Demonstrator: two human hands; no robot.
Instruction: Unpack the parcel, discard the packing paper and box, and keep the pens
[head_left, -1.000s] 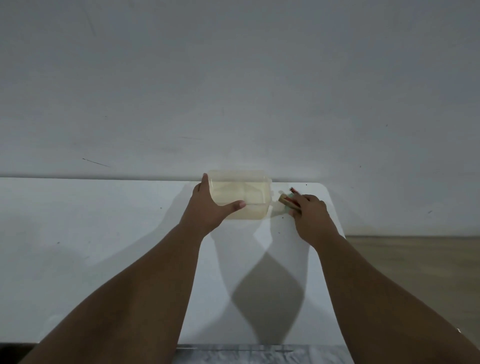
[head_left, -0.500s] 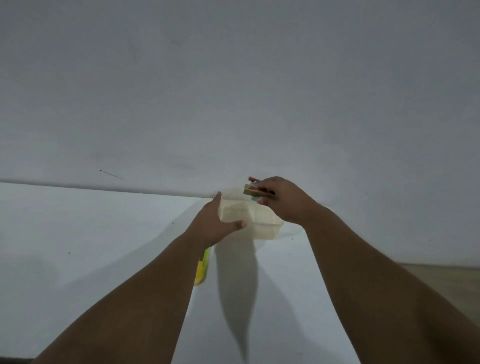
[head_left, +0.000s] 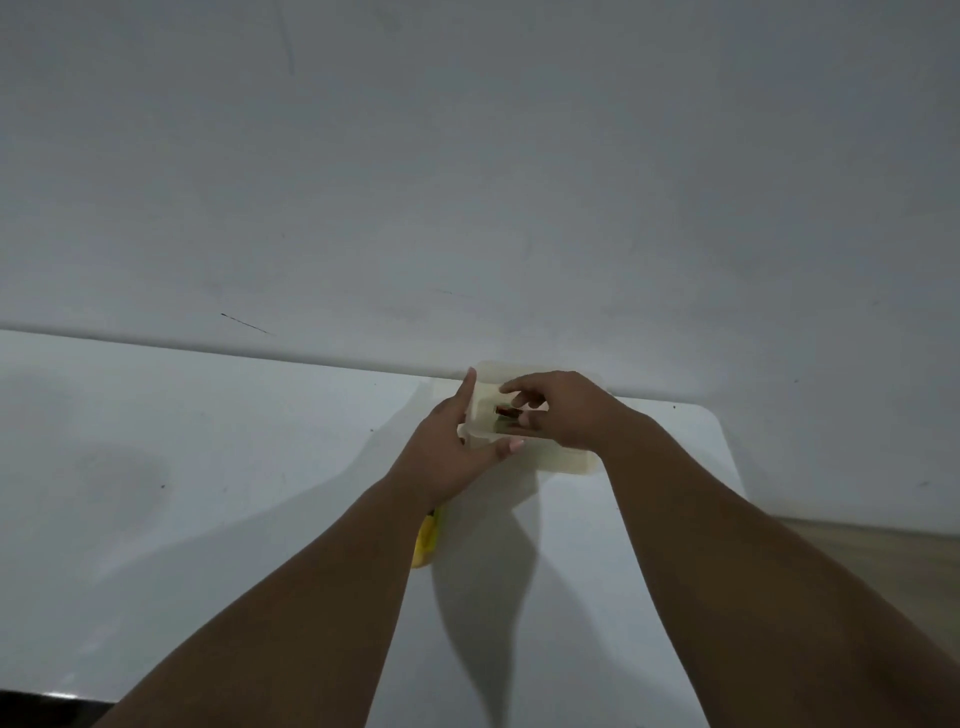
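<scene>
A translucent plastic container (head_left: 566, 460) stands at the far end of the white table (head_left: 208, 467), close to the wall. My left hand (head_left: 447, 457) grips its left side, thumb along the front rim. My right hand (head_left: 566, 415) hovers over the container's opening with its fingers spread. A small bundle of pens (head_left: 506, 413), dark with some red, lies inside the container just under those fingertips. Most of the bundle is hidden by my fingers.
A yellow object (head_left: 426, 540) lies on the table, partly under my left forearm. The table's rounded right corner (head_left: 719, 421) is near the container, with wooden floor (head_left: 883, 551) beyond it. A plain wall (head_left: 467, 182) rises right behind the table.
My right hand lifted the pens from the table beside the container, carried them over it and spread its fingers. The pens now lie inside. My left hand kept its grip on the container.
</scene>
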